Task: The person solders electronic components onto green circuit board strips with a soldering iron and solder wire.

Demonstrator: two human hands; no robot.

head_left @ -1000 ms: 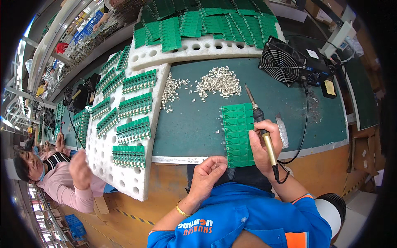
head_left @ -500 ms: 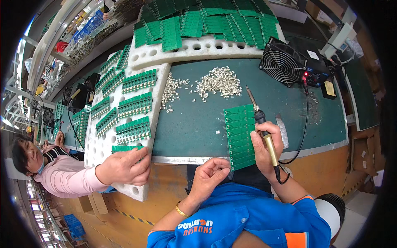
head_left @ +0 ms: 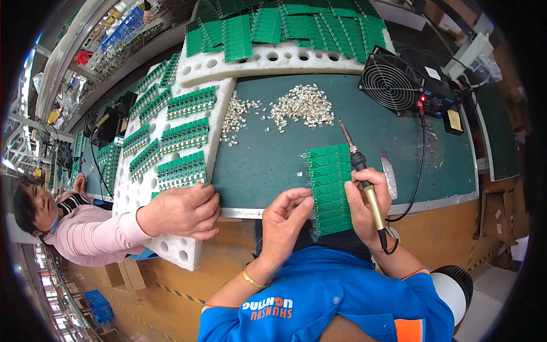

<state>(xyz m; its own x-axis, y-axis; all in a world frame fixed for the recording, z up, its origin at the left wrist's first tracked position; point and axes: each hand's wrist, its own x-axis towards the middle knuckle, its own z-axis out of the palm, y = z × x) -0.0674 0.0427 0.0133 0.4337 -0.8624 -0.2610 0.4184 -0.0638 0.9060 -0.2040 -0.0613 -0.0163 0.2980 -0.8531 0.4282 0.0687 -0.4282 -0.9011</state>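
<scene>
My right hand (head_left: 370,199) is closed around a soldering iron (head_left: 373,206), its tip pointing up and away from me. The same hand's thumb rests against the right edge of a green circuit board panel (head_left: 331,191), which stands out over the table's front edge. Thin metal pins stick out along the panel's left side. Beside that edge my left hand (head_left: 285,219) is closed in a pinch, thumb against fingers; what sits between the fingertips is too small to make out. A tiny white connector (head_left: 299,174) lies on the table just beyond.
Piles of white connectors (head_left: 302,106) lie farther back. A soldering station (head_left: 436,97) and black fan (head_left: 390,84) stand at right. White foam trays (head_left: 222,117) hold finished-looking boards (head_left: 185,137) and stacked bare panels (head_left: 236,37). At left, a co-worker's hand (head_left: 182,211) touches the foam.
My left hand has moved up along the panel's left edge, closer to the pins. The co-worker's hand has shifted slightly right and down. My right hand stays nearly still.
</scene>
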